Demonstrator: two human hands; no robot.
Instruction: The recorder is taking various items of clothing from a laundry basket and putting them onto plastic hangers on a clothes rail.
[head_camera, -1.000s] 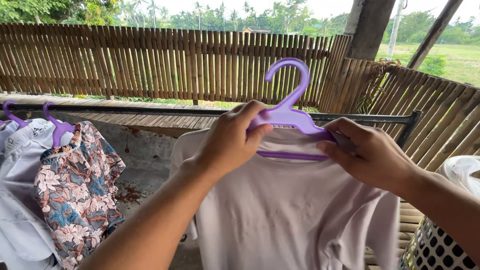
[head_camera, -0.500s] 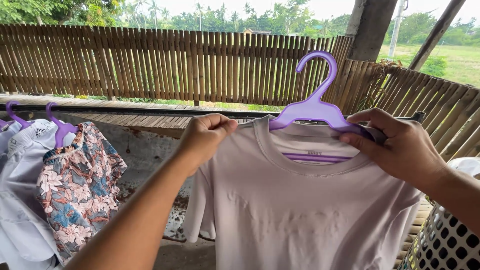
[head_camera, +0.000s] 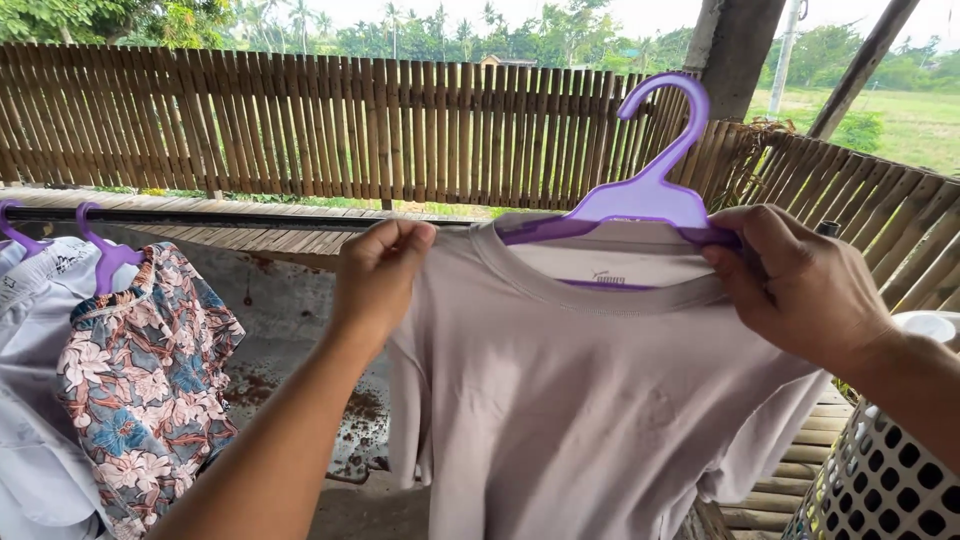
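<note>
Both hands were clamped on a pale grey T-shirt (head_camera: 580, 410) held at centre frame: the left hand (head_camera: 375, 275) pinched its shoulder, the right hand (head_camera: 795, 285) gripped the other shoulder over a purple hanger (head_camera: 650, 190). At lower left, a floral shirt (head_camera: 145, 380) was hung on a black rail (head_camera: 220, 217). A perforated white basket (head_camera: 880, 480) was seen at lower right.
</note>
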